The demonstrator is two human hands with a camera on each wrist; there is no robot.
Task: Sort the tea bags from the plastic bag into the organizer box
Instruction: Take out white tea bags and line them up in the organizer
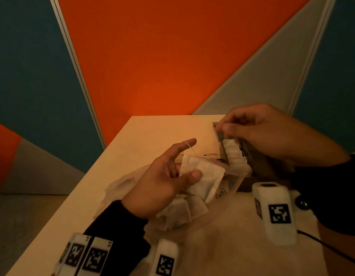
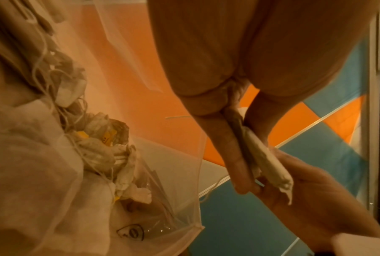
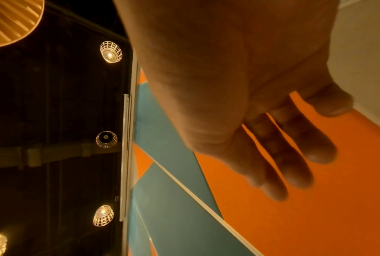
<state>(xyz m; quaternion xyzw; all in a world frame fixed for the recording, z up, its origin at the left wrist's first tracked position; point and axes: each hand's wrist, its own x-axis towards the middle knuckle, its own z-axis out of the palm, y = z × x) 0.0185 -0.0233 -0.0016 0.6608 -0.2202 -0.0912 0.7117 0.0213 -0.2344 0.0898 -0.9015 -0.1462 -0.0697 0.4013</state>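
Head view: the left hand [image 1: 162, 182] pinches a tea bag [image 1: 202, 176] above the plastic bag [image 1: 172, 212]; the right hand [image 1: 262, 132], curled, tucks bags into the organizer box [image 1: 246, 150] beyond.

Left wrist: thumb and fingers [image 2: 232, 155] clamp it.

Right wrist: nothing visibly held. Likely next: passing it across.

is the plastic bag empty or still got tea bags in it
Not empty: crumpled tea bags and tangled strings show through the clear plastic bag in the left wrist view.

White tea bags [image 1: 202, 174], clear plastic bag [image 2: 162, 216], dark organizer box [image 1: 250, 156], orange-teal-grey wall panels [image 1: 152, 56].
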